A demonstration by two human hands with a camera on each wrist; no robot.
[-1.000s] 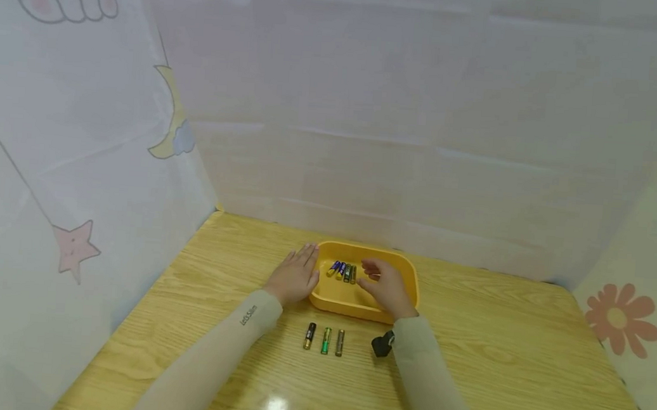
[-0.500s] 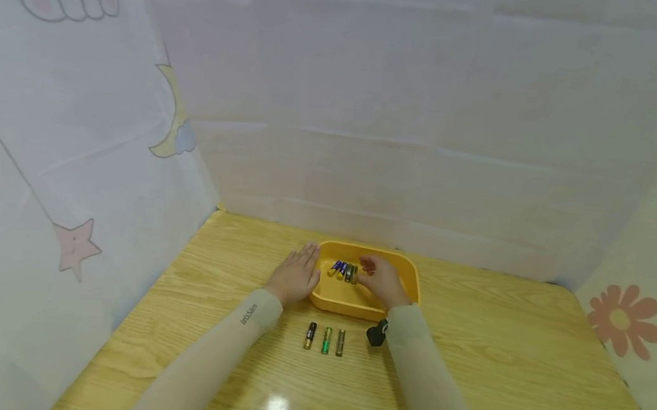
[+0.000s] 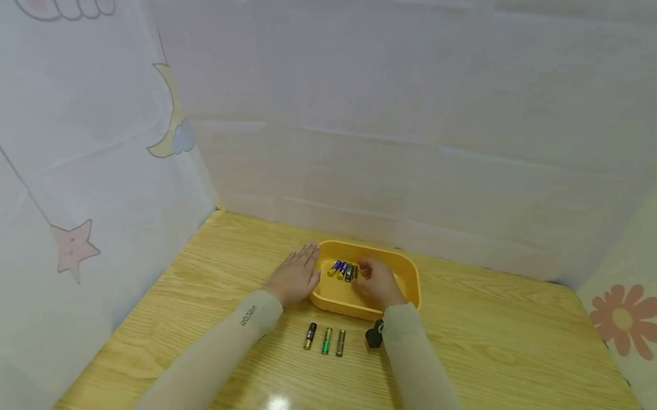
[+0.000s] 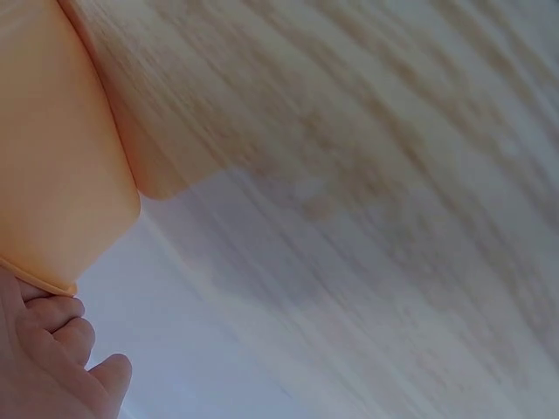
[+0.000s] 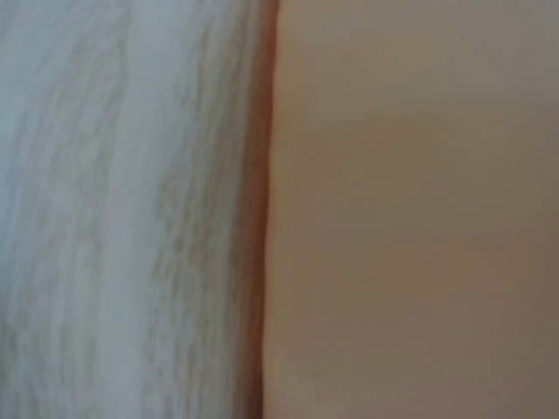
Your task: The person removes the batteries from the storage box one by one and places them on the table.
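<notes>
Inside the yellow plastic tray, several batteries lie side by side: two purple-and-yellow ones, a dark green-black battery and a gold battery at the right end. Reaching over the tray's front rim, my right hand curls its thumb and fingers at the gold battery, partly covering it. Along the tray's left side rests my left hand, its fingers straight and touching the wall. The left wrist view shows its fingertips at the tray's rim. Only table and the tray's wall appear in the right wrist view.
In front of the tray, three batteries stand in a row on the wooden table: a black-and-gold one, a green one and a bronze one. A pale printed sheet closes off the back and sides.
My right hand has shifted slightly left inside the tray, its fingers coming in over the gold battery. The left hand and the three batteries on the table stay put.
</notes>
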